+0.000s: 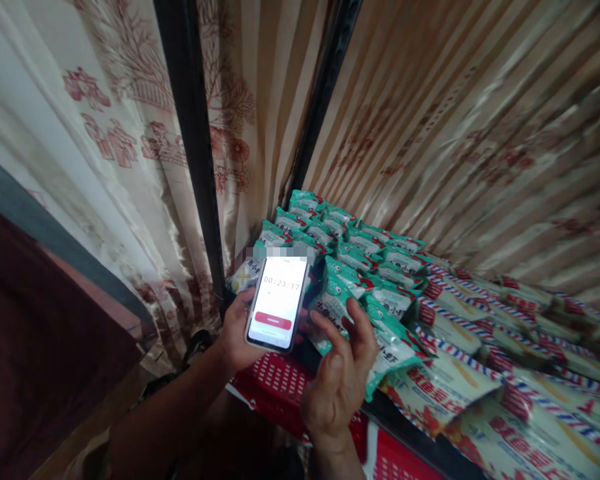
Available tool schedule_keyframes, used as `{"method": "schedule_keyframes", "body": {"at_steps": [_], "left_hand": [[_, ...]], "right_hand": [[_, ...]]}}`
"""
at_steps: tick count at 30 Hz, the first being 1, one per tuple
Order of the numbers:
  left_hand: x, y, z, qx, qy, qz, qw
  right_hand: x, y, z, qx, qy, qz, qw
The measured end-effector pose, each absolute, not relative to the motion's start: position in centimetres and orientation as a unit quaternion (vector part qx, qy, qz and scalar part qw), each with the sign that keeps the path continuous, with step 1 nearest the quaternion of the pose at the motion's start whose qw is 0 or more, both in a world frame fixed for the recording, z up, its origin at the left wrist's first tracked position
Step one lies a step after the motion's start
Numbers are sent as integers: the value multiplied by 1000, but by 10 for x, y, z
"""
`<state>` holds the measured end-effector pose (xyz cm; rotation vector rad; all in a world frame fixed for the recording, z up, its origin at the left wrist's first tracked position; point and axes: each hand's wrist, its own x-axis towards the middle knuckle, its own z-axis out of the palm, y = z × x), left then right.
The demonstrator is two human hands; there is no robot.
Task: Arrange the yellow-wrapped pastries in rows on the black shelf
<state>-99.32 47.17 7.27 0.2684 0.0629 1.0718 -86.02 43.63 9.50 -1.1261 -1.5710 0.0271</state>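
Observation:
Near the middle of the head view, my left hand [237,337] is closed around a phone [274,303]. Its lit white screen shows a running count, 00:23:17, with a red button beneath. My right hand [337,373] hovers to the right of the phone, empty, fingers bent and spread apart, the index finger pointing toward the screen. Behind both hands stand rows of green and white snack bags [337,303], and my right hand covers part of the nearest ones.
Cream snack bags with red and blue striped edges [455,393] fill the shelf's right side. Red perforated baskets [280,380] sit below the front edge. A dark metal post [193,127] rises at left, before patterned curtains [405,113]. Dark maroon cloth [40,347] shows far left.

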Motion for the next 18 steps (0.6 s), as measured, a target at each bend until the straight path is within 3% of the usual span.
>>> {"method": "schedule_keyframes", "body": {"at_steps": [18], "left_hand": [[-991,473,76,97,56,510,853]], "right_hand": [[-861,444,99,-490,-666,-8,563]]}}
